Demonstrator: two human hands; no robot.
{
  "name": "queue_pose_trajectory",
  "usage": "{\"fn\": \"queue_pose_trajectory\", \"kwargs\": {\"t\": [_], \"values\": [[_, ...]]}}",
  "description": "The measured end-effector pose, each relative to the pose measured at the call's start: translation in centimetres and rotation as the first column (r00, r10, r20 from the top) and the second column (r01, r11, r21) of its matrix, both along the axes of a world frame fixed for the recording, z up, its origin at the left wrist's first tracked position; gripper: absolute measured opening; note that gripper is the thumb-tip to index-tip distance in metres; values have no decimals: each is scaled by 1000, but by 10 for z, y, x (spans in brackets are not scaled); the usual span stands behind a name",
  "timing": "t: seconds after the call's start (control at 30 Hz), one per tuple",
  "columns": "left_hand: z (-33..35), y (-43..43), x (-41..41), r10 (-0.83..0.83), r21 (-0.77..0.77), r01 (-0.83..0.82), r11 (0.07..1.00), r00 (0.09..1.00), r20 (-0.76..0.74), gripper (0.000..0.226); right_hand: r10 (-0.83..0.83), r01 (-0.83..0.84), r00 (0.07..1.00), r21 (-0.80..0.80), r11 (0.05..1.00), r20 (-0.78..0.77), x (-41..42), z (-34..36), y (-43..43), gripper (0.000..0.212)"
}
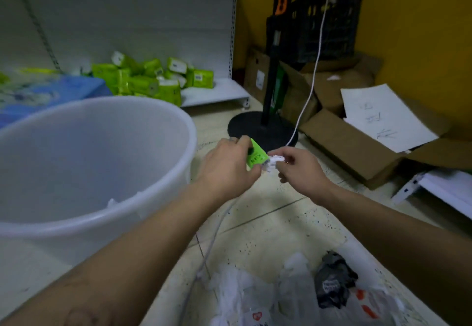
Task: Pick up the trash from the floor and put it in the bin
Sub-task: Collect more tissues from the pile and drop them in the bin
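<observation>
A speckled tile floor point(268, 223) runs between a white shelf unit and a yellow wall, with flattened cardboard boxes point(357, 142) and a black stand base point(258, 128) off to your right. Your left hand point(226, 166) is closed around a small green packet point(256, 157), and your right hand point(300, 166) pinches a bit of crumpled white paper point(274, 161) that touches the packet's end; both are held up above the floor, just beside the rim of the big white bin point(178, 126) on your left.

The bin looks close to empty: only a scrap or two of white shows near its front wall, so you seem early in the job. The two pieces in your hands are not yet in; they need only a short swing left over the rim.

Plenty is left. Near your feet lies a heap of thin white plastic bags point(255, 295) and a crumpled dark wrapper point(332, 282), all on the floor. Whether the green packs point(153, 78) on the shelf count as trash, you cannot tell from here.
</observation>
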State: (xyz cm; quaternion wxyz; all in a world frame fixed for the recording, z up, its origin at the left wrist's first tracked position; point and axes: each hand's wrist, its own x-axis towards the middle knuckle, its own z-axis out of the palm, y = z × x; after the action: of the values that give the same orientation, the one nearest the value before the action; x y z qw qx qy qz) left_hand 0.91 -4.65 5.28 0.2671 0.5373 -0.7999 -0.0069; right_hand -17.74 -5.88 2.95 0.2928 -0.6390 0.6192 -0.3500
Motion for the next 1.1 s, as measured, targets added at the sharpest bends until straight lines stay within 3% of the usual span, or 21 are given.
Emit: {"fn": "queue_pose_trajectory", "kwargs": {"t": [0.17,0.33,0.43,0.5,0.57,0.73,0.87,0.97,1.1], "values": [[65,-8,62,128,-12,-128,992,976,174,46,10,11,990,-149,989,144,48,44,-6,25],[102,3,148,285,48,-314,948,908,308,50,166,-120,956,-194,974,242,125,67,-5,24],[105,12,184,319,166,-390,906,885,339,46,367,-353,926,-142,925,88,162,68,11,38],[99,14,196,282,229,-395,890,870,405,49,484,-502,854,-65,862,-190,174,62,16,55],[91,14,198,258,204,-360,910,879,400,49,449,-508,818,-85,857,-358,174,57,20,55],[69,15,154,78,143,-111,983,973,219,45,306,-400,853,-153,904,-424,128,37,19,66],[43,19,99,-98,107,76,991,973,211,46,261,-260,827,73,963,-499,71,8,14,79],[17,28,64,-227,84,212,974,936,269,45,334,-216,739,265,940,-585,33,-18,18,86],[-37,41,29,-338,258,266,929,894,295,46,478,-168,598,483,859,-643,0,-46,25,88]]}}
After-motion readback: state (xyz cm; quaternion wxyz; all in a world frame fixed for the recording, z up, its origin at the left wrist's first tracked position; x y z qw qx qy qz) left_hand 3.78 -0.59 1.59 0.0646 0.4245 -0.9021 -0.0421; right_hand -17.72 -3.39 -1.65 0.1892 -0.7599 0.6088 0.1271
